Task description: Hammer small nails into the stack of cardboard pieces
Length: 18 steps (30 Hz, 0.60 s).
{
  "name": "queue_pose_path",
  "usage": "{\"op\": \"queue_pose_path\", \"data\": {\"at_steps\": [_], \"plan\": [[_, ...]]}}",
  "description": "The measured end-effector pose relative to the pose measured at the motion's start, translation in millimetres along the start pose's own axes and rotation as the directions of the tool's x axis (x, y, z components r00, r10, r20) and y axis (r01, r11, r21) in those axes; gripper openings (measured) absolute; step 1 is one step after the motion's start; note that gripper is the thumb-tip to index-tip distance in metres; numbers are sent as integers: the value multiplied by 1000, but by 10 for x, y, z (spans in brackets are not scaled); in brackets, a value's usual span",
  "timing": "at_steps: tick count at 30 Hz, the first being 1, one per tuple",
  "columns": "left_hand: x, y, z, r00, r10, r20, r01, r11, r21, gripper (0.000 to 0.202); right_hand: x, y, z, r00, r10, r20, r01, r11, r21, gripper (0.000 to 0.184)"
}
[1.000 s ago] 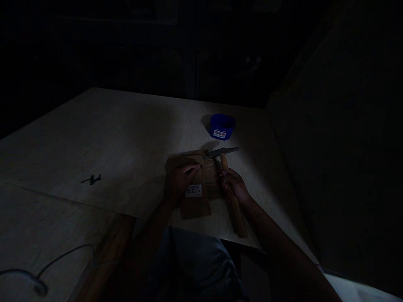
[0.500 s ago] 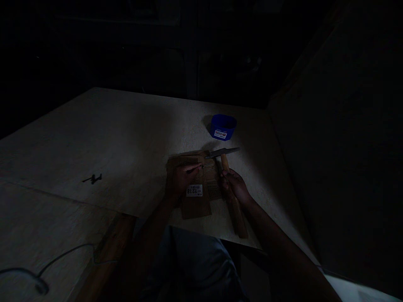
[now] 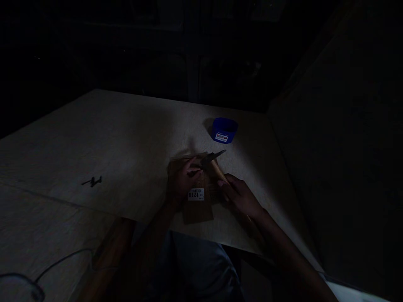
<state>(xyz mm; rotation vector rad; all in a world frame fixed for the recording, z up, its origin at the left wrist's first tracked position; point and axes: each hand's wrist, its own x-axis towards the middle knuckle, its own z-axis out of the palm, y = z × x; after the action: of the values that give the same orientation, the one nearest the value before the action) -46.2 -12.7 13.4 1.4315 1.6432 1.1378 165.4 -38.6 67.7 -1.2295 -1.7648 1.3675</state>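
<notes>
Dimly lit, the head view looks down on a pale table (image 3: pixel 126 134), with a layered piece of brown cardboard (image 3: pixel 199 214) lying near its front edge. A white label (image 3: pixel 195 194) on the cardboard reads 1218, upside down. The person's left hand (image 3: pixel 181 182) rests on the cardboard's left side, fingers partly curled, thumb and forefinger close together; whether they pinch something small, I cannot tell. To the cardboard's right, the right hand (image 3: pixel 242 195) is wrapped firmly around the wooden handle of a hammer (image 3: pixel 218 170). The hammer's dark metal head slants over the cardboard's far right part, just beside the left fingertips; contact is unclear. Beyond the cardboard, slightly right, stands a blue container (image 3: pixel 232 132). Well left of the cardboard lie small dark pieces (image 3: pixel 92 181), too dim to identify. Nearer than the cardboard are blue trouser legs (image 3: pixel 201 256).
</notes>
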Motion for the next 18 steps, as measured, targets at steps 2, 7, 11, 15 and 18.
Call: {"op": "queue_pose_path", "data": {"at_steps": [2, 7, 11, 15, 18], "plan": [[4, -31, 5, 1000, 12, 2, -12, 1000, 5, 58, -33, -83, -5, 999, -36, -3, 35, 993, -113, 35], [3, -54, 21, 999, 29, 26, -29, 999, -24, 49, -61, -156, 32, 1000, -9, -21, 3, 968, -250, 32], [-23, 31, 10, 999, -9, 36, 10, 1000, -26, 45, -54, -137, 26, 999, 37, -1, -36, 961, -274, 34], [-20, 32, 4, 998, 52, 40, -52, 999, -2, 40, -92, -161, -8, 999, -13, -44, 0, 960, -281, 35], [20, -31, 10, 991, 113, 72, -114, 993, 18, 32, -102, -167, -2, 1000, -2, -31, -8, 949, -314, 36]]}}
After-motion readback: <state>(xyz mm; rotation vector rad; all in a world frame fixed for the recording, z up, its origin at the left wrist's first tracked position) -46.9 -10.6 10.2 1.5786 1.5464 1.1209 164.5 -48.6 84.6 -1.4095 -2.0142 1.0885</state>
